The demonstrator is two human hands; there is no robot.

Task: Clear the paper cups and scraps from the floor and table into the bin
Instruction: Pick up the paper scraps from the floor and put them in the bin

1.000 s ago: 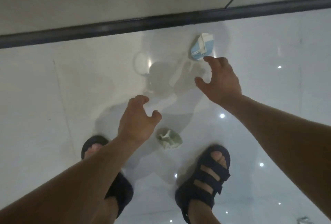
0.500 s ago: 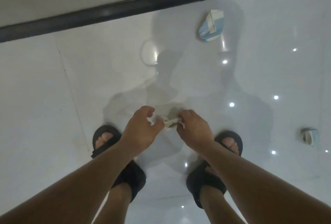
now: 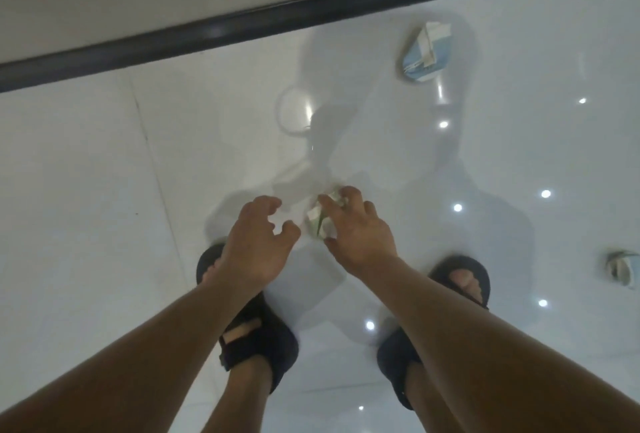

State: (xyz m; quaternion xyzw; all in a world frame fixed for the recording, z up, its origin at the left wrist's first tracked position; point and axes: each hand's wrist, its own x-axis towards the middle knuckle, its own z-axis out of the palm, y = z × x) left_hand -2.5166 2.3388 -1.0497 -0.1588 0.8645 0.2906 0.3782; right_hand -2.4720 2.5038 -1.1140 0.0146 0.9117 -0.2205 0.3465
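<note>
Clenching the right grip (image 3: 360,235) round a crumpled green-and-white scrap (image 3: 320,221), down near the glossy white floor (image 3: 104,190), just ahead of the black sandals (image 3: 263,339); not telling whether paper and floor are touching. Keeping the left grip (image 3: 258,245) released, fingers loosely curled, just left of the scrap. Lying far right, near the dark wall strip (image 3: 242,22): a crushed blue-and-white paper cup (image 3: 424,53). Lying at the right edge, well apart: another crushed cup (image 3: 621,268).
</note>
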